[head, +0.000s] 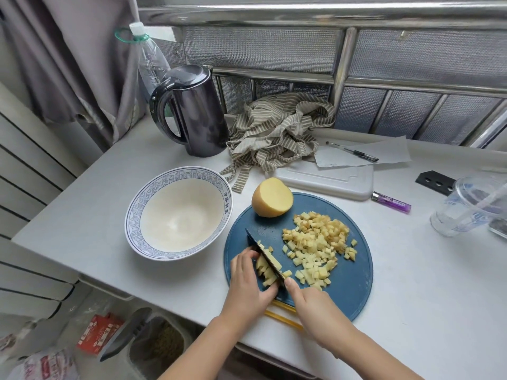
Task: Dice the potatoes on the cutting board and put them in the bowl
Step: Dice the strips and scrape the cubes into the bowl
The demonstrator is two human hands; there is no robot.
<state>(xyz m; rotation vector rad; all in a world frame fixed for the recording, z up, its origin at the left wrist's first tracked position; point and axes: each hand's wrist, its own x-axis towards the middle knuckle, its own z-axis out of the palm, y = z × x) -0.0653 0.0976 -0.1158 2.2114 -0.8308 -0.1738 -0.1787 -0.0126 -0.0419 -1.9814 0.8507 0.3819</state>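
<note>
Right hand (pixel 312 303) wrapped round the knife (pixel 263 250), blade down through potato strips (pixel 264 271) pinned under the left hand (pixel 247 281), fingers curled. Diced pile (pixel 318 242) alongside on the cutting board (pixel 351 281), half potato (pixel 271 197) behind, bowl (pixel 164 209) just left.

Two bare forearms (pixel 203 346), bare left hand (pixel 248 278), bare right hand (pixel 310 303), short fingernails

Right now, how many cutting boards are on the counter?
2. The round blue board lies nearest, under the diced potato; the white rectangular board lies just behind it, its far edge partly under a sheet of paper. No others show.
</note>
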